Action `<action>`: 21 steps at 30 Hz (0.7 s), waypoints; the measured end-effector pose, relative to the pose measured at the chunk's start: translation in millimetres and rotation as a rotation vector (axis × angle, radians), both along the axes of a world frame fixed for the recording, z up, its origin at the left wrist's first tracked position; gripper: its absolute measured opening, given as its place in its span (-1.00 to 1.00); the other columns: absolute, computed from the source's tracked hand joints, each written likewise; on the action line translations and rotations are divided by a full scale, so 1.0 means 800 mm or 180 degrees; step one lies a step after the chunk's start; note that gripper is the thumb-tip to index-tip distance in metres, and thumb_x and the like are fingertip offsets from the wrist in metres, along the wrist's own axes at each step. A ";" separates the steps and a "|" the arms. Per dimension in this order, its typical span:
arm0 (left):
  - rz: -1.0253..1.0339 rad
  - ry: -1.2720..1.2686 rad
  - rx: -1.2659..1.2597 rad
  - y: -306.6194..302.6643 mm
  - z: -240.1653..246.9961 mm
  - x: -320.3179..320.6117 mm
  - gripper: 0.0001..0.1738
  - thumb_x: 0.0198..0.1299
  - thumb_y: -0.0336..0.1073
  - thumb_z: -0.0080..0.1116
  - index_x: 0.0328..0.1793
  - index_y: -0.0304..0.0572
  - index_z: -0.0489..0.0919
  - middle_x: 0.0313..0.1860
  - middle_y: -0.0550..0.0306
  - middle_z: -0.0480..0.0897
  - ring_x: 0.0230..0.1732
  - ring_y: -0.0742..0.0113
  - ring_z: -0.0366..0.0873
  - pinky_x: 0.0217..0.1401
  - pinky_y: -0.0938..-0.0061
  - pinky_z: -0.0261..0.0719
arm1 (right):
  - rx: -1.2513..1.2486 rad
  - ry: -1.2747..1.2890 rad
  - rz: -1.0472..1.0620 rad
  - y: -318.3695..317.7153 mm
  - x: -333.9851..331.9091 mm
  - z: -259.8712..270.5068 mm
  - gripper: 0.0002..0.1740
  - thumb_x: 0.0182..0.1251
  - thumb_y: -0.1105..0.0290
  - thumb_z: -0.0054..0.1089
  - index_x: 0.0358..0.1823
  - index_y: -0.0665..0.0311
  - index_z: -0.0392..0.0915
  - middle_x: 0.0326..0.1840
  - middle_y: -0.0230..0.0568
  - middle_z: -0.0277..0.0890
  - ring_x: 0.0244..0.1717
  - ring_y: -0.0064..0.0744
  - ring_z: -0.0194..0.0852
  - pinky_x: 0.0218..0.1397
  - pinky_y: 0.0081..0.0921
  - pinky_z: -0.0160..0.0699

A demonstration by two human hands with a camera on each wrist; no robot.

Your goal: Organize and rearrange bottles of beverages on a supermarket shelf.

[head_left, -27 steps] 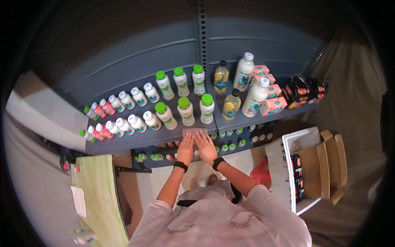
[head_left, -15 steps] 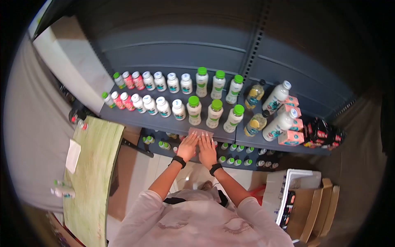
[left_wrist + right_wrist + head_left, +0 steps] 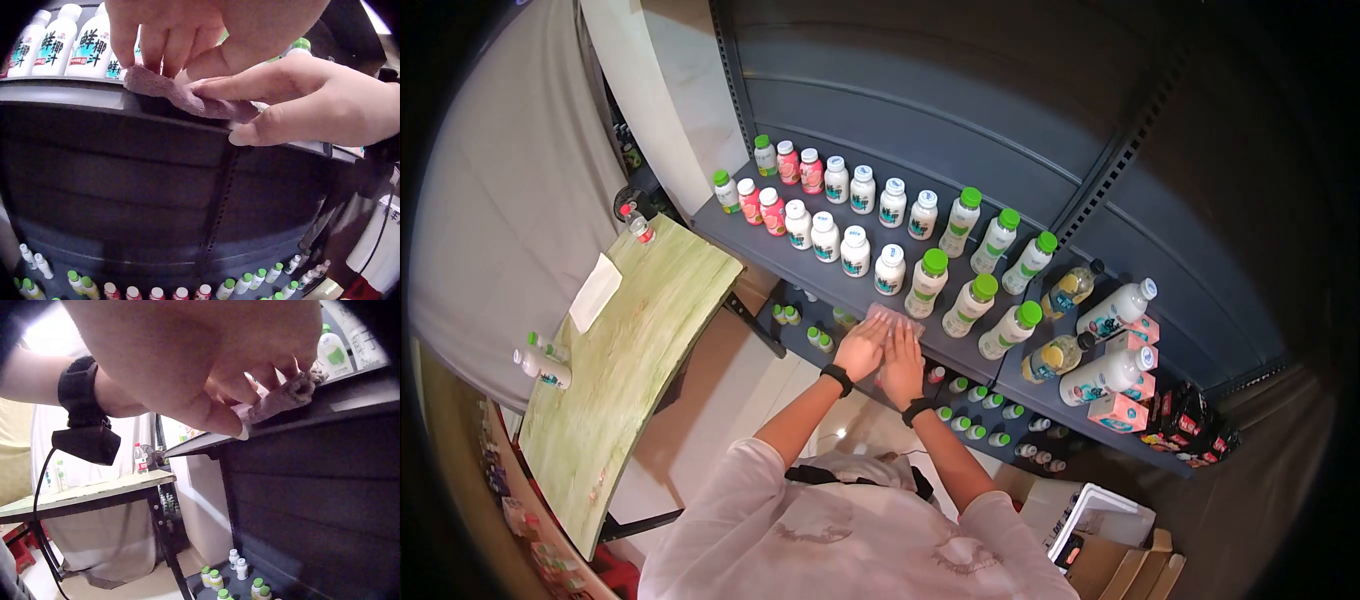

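Observation:
A pinkish-grey cloth lies on the front edge of the dark shelf. My left hand and right hand press it there side by side, fingers straight and pointing at the bottles. In the left wrist view the cloth bunches along the edge, and the right thumb hangs below it. Right behind the cloth stand a white-capped white bottle and a green-capped white bottle. In the right wrist view the rolled end of the cloth shows past my fingers.
Two rows of bottles fill the shelf, with pink cartons and black packs at the right. More bottles stand on a lower shelf. A green-topped table is at left, an open cardboard box at lower right.
Both hands and the cloth have slid left along the shelf edge, from in front of the green-capped bottles to beside the last small white bottle. The head view has turned left, showing more of the table.

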State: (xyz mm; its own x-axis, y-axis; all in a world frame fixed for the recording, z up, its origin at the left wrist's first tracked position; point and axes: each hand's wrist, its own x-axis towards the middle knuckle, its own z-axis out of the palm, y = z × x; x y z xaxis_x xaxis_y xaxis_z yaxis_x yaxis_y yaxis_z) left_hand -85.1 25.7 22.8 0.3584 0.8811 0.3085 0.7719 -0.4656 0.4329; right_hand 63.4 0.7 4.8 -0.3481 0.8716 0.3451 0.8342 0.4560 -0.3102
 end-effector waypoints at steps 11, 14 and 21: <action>0.0328 0.0512 0.0134 -0.006 -0.011 0.011 -0.30 0.18 -0.29 0.00 0.49 -0.38 0.30 0.54 -0.19 0.27 0.57 -0.03 0.16 0.57 0.08 0.09 | 0.0082 -0.0210 0.0202 0.018 -0.011 0.009 -0.12 0.16 0.28 0.21 0.47 0.58 0.14 0.58 0.30 -0.04 0.60 0.31 -0.17 0.60 0.08 -0.12; 0.0336 0.0749 0.0181 -0.005 -0.021 0.017 -0.30 0.24 -0.26 -0.07 0.53 -0.37 0.25 0.57 -0.18 0.22 0.62 -0.02 0.08 0.57 0.05 0.07 | -0.0162 -0.0314 0.0176 0.016 -0.019 0.023 -0.08 0.19 0.20 0.17 0.49 0.60 0.07 0.60 0.26 -0.07 0.62 0.32 -0.23 0.60 0.09 -0.17; 0.0467 0.1377 0.0207 0.020 -0.028 -0.039 -0.30 0.28 -0.23 -0.10 0.53 -0.39 0.24 0.55 -0.23 0.24 0.61 -0.10 0.07 0.57 -0.01 0.04 | -0.0159 -0.0370 0.0198 0.043 -0.083 0.026 -0.09 0.25 0.17 0.11 0.56 0.46 0.02 0.60 0.26 -0.05 0.61 0.31 -0.22 0.62 0.07 -0.22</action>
State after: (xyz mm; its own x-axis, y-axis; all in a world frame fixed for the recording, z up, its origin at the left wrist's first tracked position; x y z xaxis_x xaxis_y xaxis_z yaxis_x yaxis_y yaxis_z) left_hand -116.7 41.7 0.1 0.3394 0.9159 0.2142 0.9350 -0.3534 0.0300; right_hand -2.8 34.8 25.4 -0.4371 0.8622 0.2559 0.8364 0.4943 -0.2367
